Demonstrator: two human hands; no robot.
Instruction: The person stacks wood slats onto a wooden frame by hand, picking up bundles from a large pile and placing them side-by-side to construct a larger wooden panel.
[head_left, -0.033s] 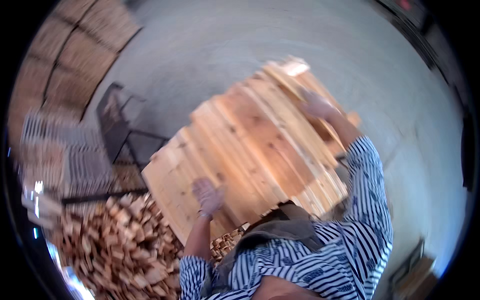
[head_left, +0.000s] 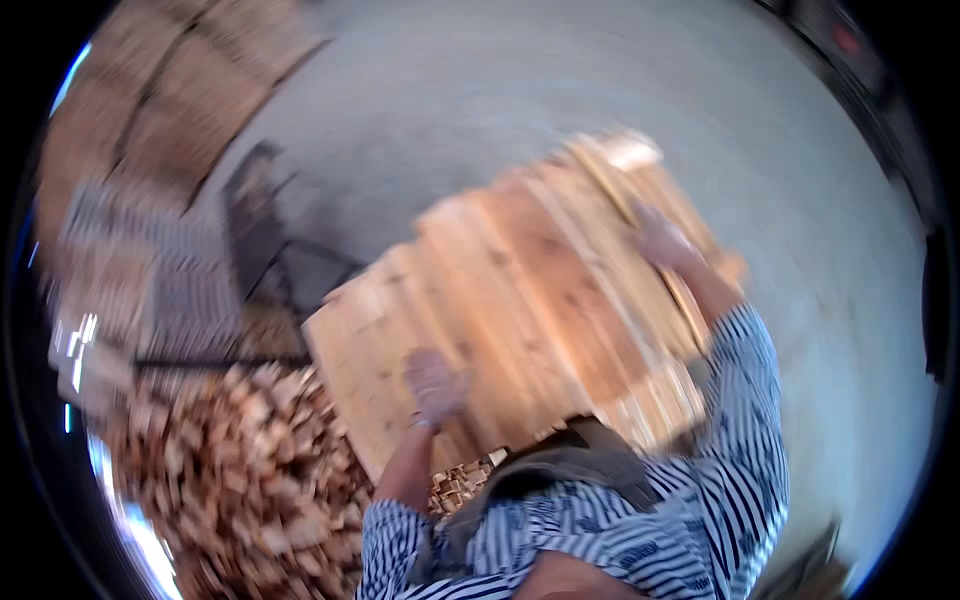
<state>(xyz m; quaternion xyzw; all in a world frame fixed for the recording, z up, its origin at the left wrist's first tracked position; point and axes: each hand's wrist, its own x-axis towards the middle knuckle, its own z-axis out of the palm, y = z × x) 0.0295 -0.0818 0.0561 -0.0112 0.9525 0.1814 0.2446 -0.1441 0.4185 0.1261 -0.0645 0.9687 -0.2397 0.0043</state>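
A row of pale and reddish wooden boards (head_left: 490, 290) lies side by side in front of me, their far ends stepped. My left hand (head_left: 437, 388), which looks covered by a thin pale glove, rests flat on the boards at the left with its fingers spread. Farther right, my right hand (head_left: 665, 237) is at the edge of a narrow wooden board (head_left: 610, 230) on the right side of the row and looks closed around that edge. Motion blur smears its fingertips, and its underside is hidden.
A large heap of small wood offcuts (head_left: 250, 480) fills the lower left. Beyond it stand a dark metal-framed stand (head_left: 258, 225), stacked slatted pieces (head_left: 195, 300) and big wooden stacks (head_left: 190, 100). Grey concrete floor (head_left: 430, 90) stretches behind the boards.
The whole view has shifted, so boards, hands and background all sit farther right. Both hands keep their places on the boards.
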